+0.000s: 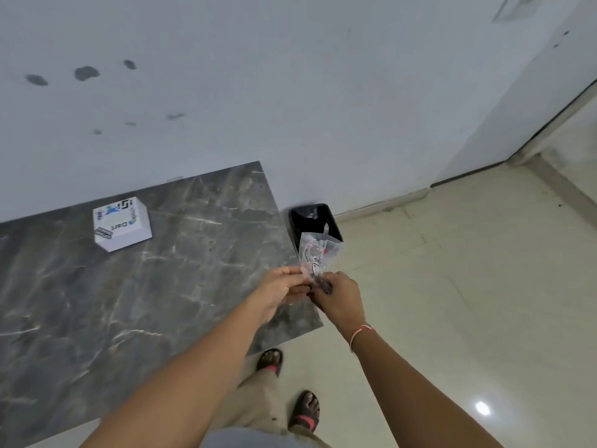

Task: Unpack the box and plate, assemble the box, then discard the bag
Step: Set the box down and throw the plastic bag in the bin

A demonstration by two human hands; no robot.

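A clear plastic bag [316,252] with printed marks sticks up from between my two hands, over the table's right edge. My left hand [281,287] pinches its lower end from the left. My right hand [339,300] grips the same crumpled end from the right. Just behind the bag a black bin [311,218] stands on the floor against the wall. A closed white printed box [122,224] rests on the dark marble table [145,302], far left of my hands. No plate shows in view.
The table's right edge runs past my hands, with pale tiled floor [452,286] to the right. A grey wall [290,92] backs the table and bin. My sandalled feet [303,410] stand by the table's corner.
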